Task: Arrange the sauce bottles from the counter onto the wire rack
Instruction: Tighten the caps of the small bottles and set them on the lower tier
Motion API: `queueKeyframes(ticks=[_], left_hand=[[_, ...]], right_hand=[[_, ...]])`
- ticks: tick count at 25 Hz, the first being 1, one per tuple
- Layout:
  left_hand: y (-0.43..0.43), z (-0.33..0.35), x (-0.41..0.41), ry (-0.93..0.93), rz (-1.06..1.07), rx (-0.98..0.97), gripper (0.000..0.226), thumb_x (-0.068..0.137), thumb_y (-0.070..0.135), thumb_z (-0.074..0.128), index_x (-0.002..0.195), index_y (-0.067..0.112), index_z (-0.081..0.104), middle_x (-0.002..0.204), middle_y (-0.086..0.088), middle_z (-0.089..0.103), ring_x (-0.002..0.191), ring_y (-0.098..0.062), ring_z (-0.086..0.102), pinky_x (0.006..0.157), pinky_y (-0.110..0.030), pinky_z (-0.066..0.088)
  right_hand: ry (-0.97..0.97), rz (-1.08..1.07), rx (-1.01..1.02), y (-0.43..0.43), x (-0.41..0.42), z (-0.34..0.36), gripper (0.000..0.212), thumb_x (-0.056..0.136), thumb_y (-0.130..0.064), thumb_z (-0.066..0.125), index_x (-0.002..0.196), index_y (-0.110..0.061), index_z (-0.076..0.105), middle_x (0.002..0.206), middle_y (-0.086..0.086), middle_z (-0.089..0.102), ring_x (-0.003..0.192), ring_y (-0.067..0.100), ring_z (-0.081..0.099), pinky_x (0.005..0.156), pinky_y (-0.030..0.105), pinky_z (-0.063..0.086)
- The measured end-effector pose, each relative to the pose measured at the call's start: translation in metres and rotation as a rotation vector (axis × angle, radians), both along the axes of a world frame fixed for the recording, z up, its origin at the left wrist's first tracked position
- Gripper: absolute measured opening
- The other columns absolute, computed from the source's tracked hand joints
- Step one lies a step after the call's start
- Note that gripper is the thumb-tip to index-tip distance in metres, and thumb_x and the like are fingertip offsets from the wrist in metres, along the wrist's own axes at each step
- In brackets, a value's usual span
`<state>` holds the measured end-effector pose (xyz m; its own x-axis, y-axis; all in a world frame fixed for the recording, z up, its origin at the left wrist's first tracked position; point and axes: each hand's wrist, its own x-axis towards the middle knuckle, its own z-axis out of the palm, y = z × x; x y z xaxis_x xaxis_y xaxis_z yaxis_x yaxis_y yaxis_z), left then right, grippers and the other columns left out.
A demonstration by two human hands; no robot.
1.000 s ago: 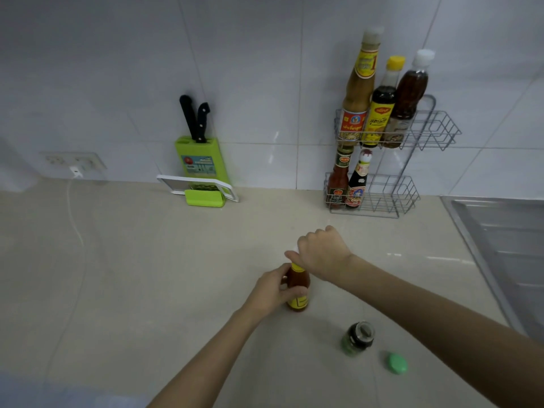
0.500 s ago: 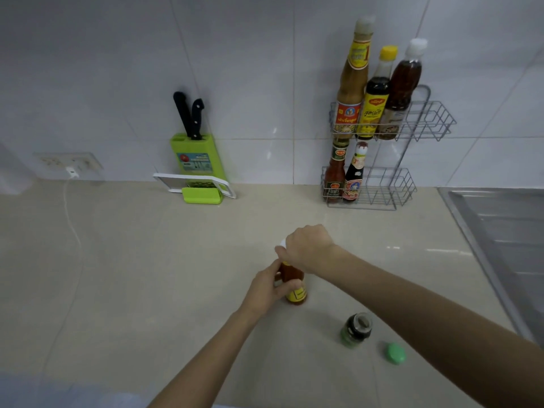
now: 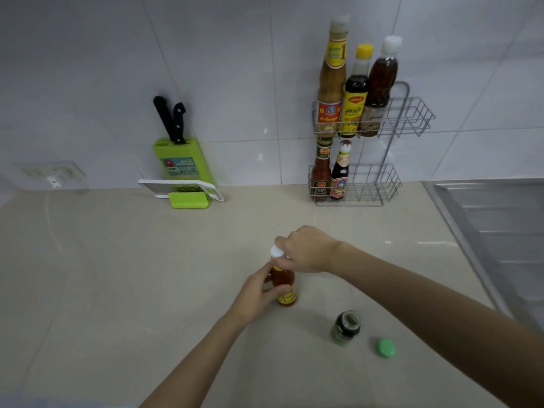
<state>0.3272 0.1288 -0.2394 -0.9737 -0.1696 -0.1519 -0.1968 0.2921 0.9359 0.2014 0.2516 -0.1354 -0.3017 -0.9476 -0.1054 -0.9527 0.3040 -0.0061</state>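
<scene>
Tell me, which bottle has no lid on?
The small green-labelled dark jar on the beige counter: its mouth is open, and its round green cap lies beside it.

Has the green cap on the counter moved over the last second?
No. The green cap sits just right of the open jar, as before; its small shift in frame matches the camera's own movement.

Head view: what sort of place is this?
Most likely a home kitchen: a tiled wall behind a counter, a wire rack of sauce bottles, a knife block and a steel sink.
</scene>
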Motion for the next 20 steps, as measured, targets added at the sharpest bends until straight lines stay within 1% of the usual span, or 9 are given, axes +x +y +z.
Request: queueKeyframes(ticks=[2,5,7,10,12,15,17,19,20], left_hand=[[0.007,0.001,0.0,0.018,0.065,0.024,0.048,0.08,0.03,0.074,0.123,0.038,0.056,0.118,0.009,0.069,0.11,-0.005,0.063,0.096,-0.02,0.049],[0.011,0.006,-0.01,0.015,0.135,0.128,0.048,0.078,0.025,0.074,0.124,0.023,0.062,0.119,0.004,0.071,0.112,-0.015,0.066,0.096,-0.026,0.052],[0.014,0.021,-0.027,0.021,0.08,0.166,0.046,0.081,0.02,0.073,0.126,0.018,0.063,0.119,0.001,0.072,0.111,-0.014,0.067,0.095,-0.024,0.052],[0.025,0.048,-0.068,0.027,0.026,0.262,0.033,0.087,0.015,0.068,0.119,0.015,0.067,0.115,-0.002,0.073,0.104,-0.012,0.067,0.094,-0.027,0.051],[0.034,0.061,-0.096,0.027,0.047,0.354,0.03,0.09,0.013,0.063,0.12,0.01,0.065,0.118,-0.01,0.071,0.104,-0.017,0.066,0.094,-0.03,0.053],[0.043,0.07,-0.129,0.008,-0.048,0.376,0.034,0.092,0.012,0.059,0.126,0.006,0.06,0.123,-0.012,0.069,0.108,-0.016,0.066,0.098,-0.031,0.052],[0.05,0.073,-0.143,-0.025,-0.134,0.381,0.034,0.093,0.013,0.059,0.126,0.005,0.06,0.121,-0.011,0.069,0.108,-0.016,0.066,0.098,-0.031,0.052],[0.058,0.071,-0.164,-0.05,-0.179,0.372,0.032,0.092,0.013,0.06,0.123,0.006,0.061,0.117,-0.008,0.071,0.106,-0.015,0.067,0.096,-0.028,0.052],[0.058,0.068,-0.172,-0.054,-0.205,0.352,0.032,0.091,0.011,0.061,0.123,0.008,0.061,0.115,-0.005,0.071,0.105,-0.014,0.067,0.096,-0.026,0.052]], right_hand=[[-0.078,-0.125,-0.084,0.003,-0.001,-0.009,0.047,0.094,-0.051,0.038,0.104,-0.007,0.053,0.094,0.018,0.069,0.087,0.036,0.063,0.066,0.034,0.035],[-0.326,-0.243,-0.241,0.015,-0.01,-0.015,0.042,0.09,-0.054,0.045,0.109,-0.018,0.05,0.103,0.009,0.061,0.09,0.028,0.06,0.073,0.036,0.044],[-0.518,-0.295,-0.419,0.027,-0.023,-0.014,0.033,0.088,-0.049,0.054,0.11,-0.024,0.053,0.102,0.0,0.06,0.087,0.019,0.061,0.076,0.037,0.05],[-0.787,-0.447,-0.638,0.046,-0.058,-0.003,0.026,0.085,-0.036,0.066,0.106,-0.022,0.061,0.095,-0.004,0.065,0.078,0.012,0.062,0.075,0.032,0.052],[-0.857,-0.492,-0.711,0.056,-0.08,0.008,0.027,0.085,-0.027,0.068,0.11,-0.016,0.065,0.097,-0.002,0.068,0.082,0.01,0.063,0.076,0.027,0.052],[-0.86,-0.486,-0.742,0.06,-0.098,0.019,0.026,0.087,-0.024,0.067,0.108,-0.01,0.065,0.082,-0.011,0.065,0.074,-0.005,0.062,0.068,0.011,0.046],[-0.726,-0.538,-0.709,0.063,-0.111,0.017,0.025,0.087,-0.032,0.066,0.097,-0.01,0.067,0.072,-0.007,0.064,0.067,0.001,0.06,0.061,0.021,0.044],[-0.616,-0.645,-0.721,0.076,-0.132,0.007,0.027,0.085,-0.038,0.065,0.093,-0.013,0.068,0.077,0.0,0.069,0.073,0.015,0.064,0.065,0.037,0.05],[-0.62,-0.718,-0.778,0.083,-0.139,0.0,0.025,0.084,-0.04,0.065,0.091,-0.016,0.067,0.079,-0.002,0.07,0.076,0.016,0.066,0.068,0.038,0.054]])
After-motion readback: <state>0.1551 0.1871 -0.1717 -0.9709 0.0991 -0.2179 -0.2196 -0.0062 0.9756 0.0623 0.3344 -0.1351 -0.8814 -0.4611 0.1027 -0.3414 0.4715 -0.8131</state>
